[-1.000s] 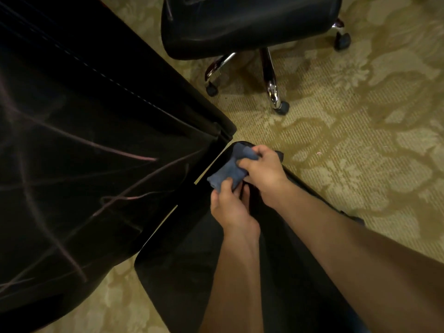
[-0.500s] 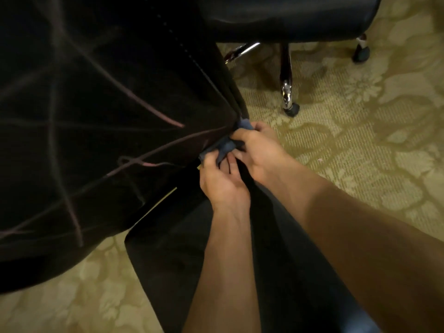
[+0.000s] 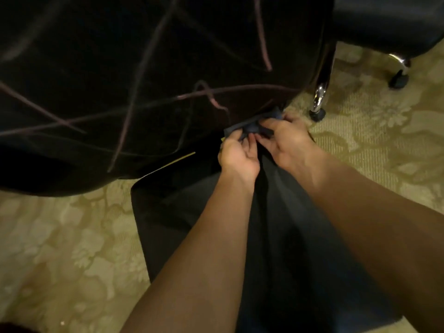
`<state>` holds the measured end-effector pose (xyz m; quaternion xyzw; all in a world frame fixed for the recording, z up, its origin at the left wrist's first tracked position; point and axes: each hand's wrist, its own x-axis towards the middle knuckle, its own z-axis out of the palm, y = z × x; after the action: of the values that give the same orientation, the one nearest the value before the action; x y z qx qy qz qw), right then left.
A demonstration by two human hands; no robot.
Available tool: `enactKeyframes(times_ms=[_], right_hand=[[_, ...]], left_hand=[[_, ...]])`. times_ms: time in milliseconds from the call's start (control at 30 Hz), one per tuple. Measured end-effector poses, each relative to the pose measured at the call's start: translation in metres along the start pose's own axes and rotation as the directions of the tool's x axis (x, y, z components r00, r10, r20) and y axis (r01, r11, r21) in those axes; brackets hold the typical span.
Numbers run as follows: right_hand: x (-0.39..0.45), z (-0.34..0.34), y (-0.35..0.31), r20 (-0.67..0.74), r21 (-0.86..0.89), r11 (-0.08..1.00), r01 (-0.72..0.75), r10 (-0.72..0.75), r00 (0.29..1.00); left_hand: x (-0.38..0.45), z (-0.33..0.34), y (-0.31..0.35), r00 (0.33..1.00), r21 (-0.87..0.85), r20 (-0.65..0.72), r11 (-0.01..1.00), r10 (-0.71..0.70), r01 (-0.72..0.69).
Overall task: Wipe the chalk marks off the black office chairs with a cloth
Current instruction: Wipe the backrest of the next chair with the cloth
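A black office chair fills the upper left, its leather crossed by long pinkish chalk lines. Just below its lower right edge, both hands pinch a small dark blue cloth. My left hand grips the cloth's near left end; my right hand grips its right part. The cloth lies bunched between the fingers, close to the chair's edge; I cannot tell whether it touches the leather.
A second black chair stands at the top right, with a chrome leg and black casters on the patterned beige carpet. Dark trousers run under my forearms.
The view has swung so the marked chair now spreads across the top. Both hands stay on the cloth, which sits more bunched and nearer the chair's lower edge.
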<state>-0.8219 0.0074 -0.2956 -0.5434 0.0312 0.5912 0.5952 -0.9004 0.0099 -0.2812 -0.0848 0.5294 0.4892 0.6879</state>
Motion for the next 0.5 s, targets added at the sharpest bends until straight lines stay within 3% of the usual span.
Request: enactKeyframes(times_ms=[133,333,500], right_hand=[[-0.013,0.036,0.026,0.014,-0.058,0.995,-0.081,0.082,0.997],[-0.054,0.098,0.082,0.111,-0.029,0.974,-0.224,0.226,0.968],[-0.095,0.156,0.145,0.142,-0.156,0.936,-0.316,0.338,0.931]], left_hand=[[0.001,-0.034,0.036,0.998,-0.122,-0.017,0.99,0.063,-0.065],[-0.007,-0.094,0.11,0.984,-0.143,-0.082,0.975,0.16,-0.17],[-0.012,-0.158,0.174,0.952,-0.155,-0.171,0.947,0.255,-0.282]])
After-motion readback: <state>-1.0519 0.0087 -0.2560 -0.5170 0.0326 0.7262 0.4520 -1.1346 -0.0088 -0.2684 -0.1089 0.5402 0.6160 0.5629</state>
